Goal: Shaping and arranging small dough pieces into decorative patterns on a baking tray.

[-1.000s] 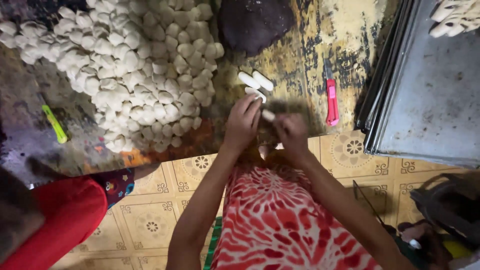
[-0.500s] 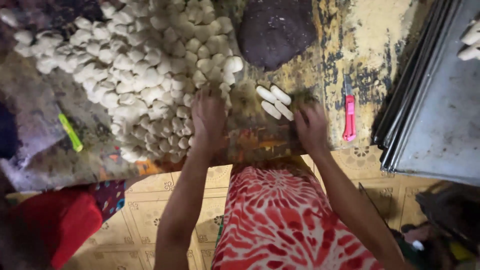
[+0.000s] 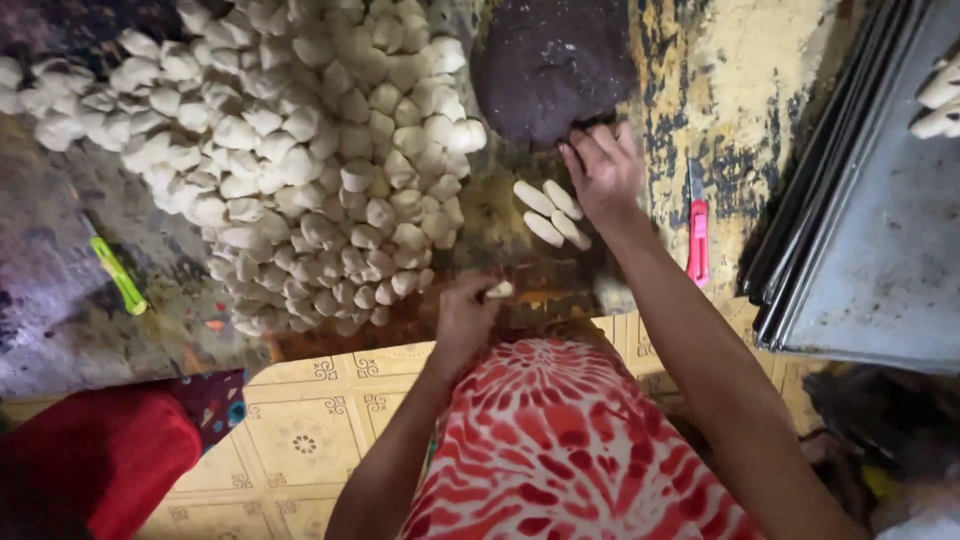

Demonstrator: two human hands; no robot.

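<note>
**Work surface and load**

Worn, stained table (image 3: 740, 80), yellow paint flaking at upper right. Large heap of white dough pieces (image 3: 300, 160) across upper left. Dark dough mound (image 3: 550, 65) at top centre. Three shaped white pieces (image 3: 550, 212) just below it. Pink cutter (image 3: 697, 238) centre right; green cutter (image 3: 118, 275) far left. Stacked metal trays (image 3: 860, 250) at right edge.

A large heap of dough pieces (image 3: 300, 160) is seen in off-white, and the three shaped rolls (image 3: 552, 212) beside it in the same pale cream, while the mound of filling (image 3: 553, 62) is coloured a deep purple-brown. The work surface (image 3: 740, 90) is mottled in worn yellow, black and grey, with a pink cutter (image 3: 697, 238) and a lime-green cutter (image 3: 118, 274) laid on it, and grey metal trays (image 3: 880, 250) are stacked at the side. A red-and-white tie-dye pattern is shown on the garment (image 3: 570, 450), a cream floor (image 3: 300, 440) is printed with brownish floral motifs, and a plain red cloth (image 3: 90, 460) is edged by a dark, multicoloured patterned piece.
</note>
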